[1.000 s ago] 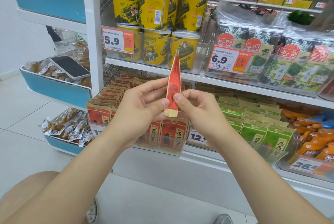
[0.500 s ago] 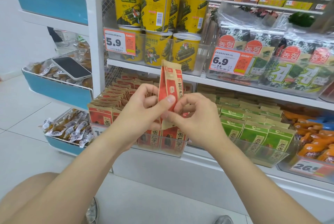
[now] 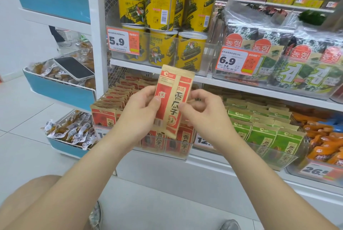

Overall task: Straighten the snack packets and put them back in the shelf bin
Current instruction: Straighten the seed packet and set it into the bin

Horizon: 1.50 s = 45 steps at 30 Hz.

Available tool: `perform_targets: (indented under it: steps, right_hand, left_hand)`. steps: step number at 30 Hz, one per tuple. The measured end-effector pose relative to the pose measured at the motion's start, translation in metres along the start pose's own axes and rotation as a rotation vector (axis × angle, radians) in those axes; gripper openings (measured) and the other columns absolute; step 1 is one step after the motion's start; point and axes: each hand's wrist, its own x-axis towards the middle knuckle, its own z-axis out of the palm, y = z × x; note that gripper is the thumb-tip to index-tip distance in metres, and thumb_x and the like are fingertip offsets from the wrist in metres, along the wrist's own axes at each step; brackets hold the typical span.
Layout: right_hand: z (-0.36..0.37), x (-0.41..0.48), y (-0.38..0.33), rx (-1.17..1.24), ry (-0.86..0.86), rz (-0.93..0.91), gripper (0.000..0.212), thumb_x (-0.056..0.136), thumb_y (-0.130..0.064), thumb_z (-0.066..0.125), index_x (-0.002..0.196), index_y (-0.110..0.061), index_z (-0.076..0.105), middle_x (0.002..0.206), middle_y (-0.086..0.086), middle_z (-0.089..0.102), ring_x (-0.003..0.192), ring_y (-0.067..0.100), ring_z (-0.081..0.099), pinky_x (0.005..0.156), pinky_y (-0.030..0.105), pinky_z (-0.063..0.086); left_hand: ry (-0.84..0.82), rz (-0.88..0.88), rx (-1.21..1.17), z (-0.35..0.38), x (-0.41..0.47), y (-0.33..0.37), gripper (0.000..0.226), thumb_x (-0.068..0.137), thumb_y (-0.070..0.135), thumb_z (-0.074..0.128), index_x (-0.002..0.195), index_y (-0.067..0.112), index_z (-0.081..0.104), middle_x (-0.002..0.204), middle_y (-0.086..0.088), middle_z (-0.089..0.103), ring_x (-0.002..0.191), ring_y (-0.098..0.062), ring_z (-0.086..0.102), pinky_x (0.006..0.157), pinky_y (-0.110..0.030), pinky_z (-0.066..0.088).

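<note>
A red and tan snack packet (image 3: 174, 97) stands upright between my hands, its printed face turned toward me. My left hand (image 3: 141, 110) grips its left edge, thumb on the front. My right hand (image 3: 202, 112) pinches its right edge with thumb and curled fingers. Just behind and below is a clear shelf bin (image 3: 167, 148) holding rows of the same red packets (image 3: 118, 97), standing on end.
Green packets (image 3: 263, 131) fill the bin to the right, orange snacks (image 3: 324, 136) further right. Yellow canisters (image 3: 159, 6) and seaweed packs (image 3: 297, 62) sit on the shelf above. A phone (image 3: 74, 68) lies on a blue side bin at left. My knee (image 3: 37, 202) is at bottom left.
The packet has turned from edge-on to face-on toward me, and it sits slightly lower. Both hands kept hold and shifted to its side edges.
</note>
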Motion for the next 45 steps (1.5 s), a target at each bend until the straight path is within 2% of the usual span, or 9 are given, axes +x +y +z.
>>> perform_targets:
  steps: [7, 15, 18, 20, 24, 29, 36, 40, 45]
  right_hand:
    - [0.009, -0.008, 0.007, -0.384, -0.025, -0.34, 0.014, 0.088, -0.028, 0.068, 0.102, -0.026, 0.065, 0.062, -0.005, 0.07, 0.056, 0.015, 0.067, 0.06, 0.038, 0.059]
    - [0.007, -0.008, 0.009, -0.402, 0.021, -0.424, 0.024, 0.091, -0.033, 0.058, 0.074, -0.017, 0.064, 0.057, -0.002, 0.063, 0.054, 0.022, 0.061, 0.053, 0.04, 0.053]
    - [0.006, -0.006, 0.008, -0.372, 0.0, -0.424, 0.026, 0.091, -0.034, 0.057, 0.072, -0.017, 0.064, 0.058, -0.002, 0.064, 0.056, 0.022, 0.061, 0.054, 0.041, 0.054]
    - [0.007, -0.006, 0.007, -0.388, -0.013, -0.433, 0.026, 0.091, -0.032, 0.058, 0.069, -0.017, 0.061, 0.057, -0.002, 0.062, 0.056, 0.021, 0.06, 0.054, 0.041, 0.053]
    - [0.007, -0.005, 0.006, -0.411, -0.018, -0.406, 0.029, 0.092, -0.033, 0.057, 0.067, -0.018, 0.06, 0.056, 0.0, 0.062, 0.054, 0.02, 0.059, 0.054, 0.041, 0.053]
    - [0.01, -0.001, 0.005, -0.373, -0.055, -0.36, 0.029, 0.104, -0.038, 0.057, 0.085, -0.021, 0.07, 0.068, -0.003, 0.071, 0.063, 0.017, 0.067, 0.062, 0.044, 0.058]
    - [0.013, 0.001, 0.005, -0.247, -0.156, -0.292, 0.027, 0.101, -0.041, 0.055, 0.105, -0.023, 0.075, 0.082, 0.001, 0.077, 0.078, 0.024, 0.075, 0.076, 0.048, 0.063]
    - [0.013, 0.0, 0.002, -0.175, -0.298, -0.221, 0.02, 0.097, -0.024, 0.058, 0.11, -0.023, 0.073, 0.086, 0.001, 0.079, 0.077, 0.026, 0.076, 0.076, 0.048, 0.064]
    - [0.01, 0.001, 0.003, -0.01, -0.363, -0.111, 0.03, 0.099, -0.022, 0.045, 0.108, -0.01, 0.071, 0.093, 0.016, 0.078, 0.078, 0.038, 0.078, 0.063, 0.048, 0.064]
  left_hand:
    - [-0.014, 0.22, 0.504, -0.002, -0.001, -0.013, 0.044, 0.108, 0.05, 0.056, 0.148, 0.032, 0.047, 0.113, 0.023, 0.071, 0.104, 0.011, 0.064, 0.081, -0.006, 0.047]
    - [0.064, 0.32, 0.75, 0.004, -0.008, -0.009, 0.025, 0.106, 0.046, 0.047, 0.121, 0.029, 0.055, 0.101, 0.017, 0.062, 0.094, -0.009, 0.06, 0.086, -0.045, 0.054]
    - [0.023, 0.265, 0.756, 0.006, -0.008, -0.008, 0.059, 0.109, 0.044, 0.04, 0.162, 0.019, 0.033, 0.117, 0.007, 0.067, 0.104, -0.018, 0.065, 0.092, -0.049, 0.054]
    - [0.011, 0.245, 0.763, 0.008, -0.01, -0.009, 0.066, 0.109, 0.043, 0.036, 0.168, 0.017, 0.021, 0.115, 0.0, 0.069, 0.102, -0.025, 0.067, 0.087, -0.05, 0.053]
    - [-0.026, 0.201, 0.628, 0.005, -0.008, -0.012, 0.048, 0.113, 0.034, 0.038, 0.16, 0.027, 0.04, 0.093, 0.012, 0.072, 0.088, -0.011, 0.071, 0.075, -0.039, 0.054]
    - [0.04, 0.156, 0.523, -0.006, -0.005, -0.011, 0.04, 0.112, 0.04, 0.045, 0.152, 0.034, 0.048, 0.11, 0.018, 0.075, 0.101, -0.003, 0.071, 0.092, -0.04, 0.06]
    - [0.14, 0.117, 0.433, -0.008, -0.009, -0.01, 0.04, 0.108, 0.046, 0.055, 0.144, 0.032, 0.043, 0.093, 0.024, 0.077, 0.087, 0.001, 0.072, 0.087, -0.047, 0.062]
    - [0.211, 0.138, 0.374, -0.008, -0.009, -0.009, 0.029, 0.109, 0.045, 0.056, 0.129, 0.03, 0.042, 0.091, 0.012, 0.078, 0.077, -0.004, 0.074, 0.076, -0.047, 0.063]
    - [0.22, 0.096, 0.361, -0.005, -0.005, -0.006, 0.027, 0.106, 0.055, 0.057, 0.127, 0.039, 0.053, 0.111, 0.018, 0.071, 0.086, 0.005, 0.07, 0.085, -0.043, 0.062]
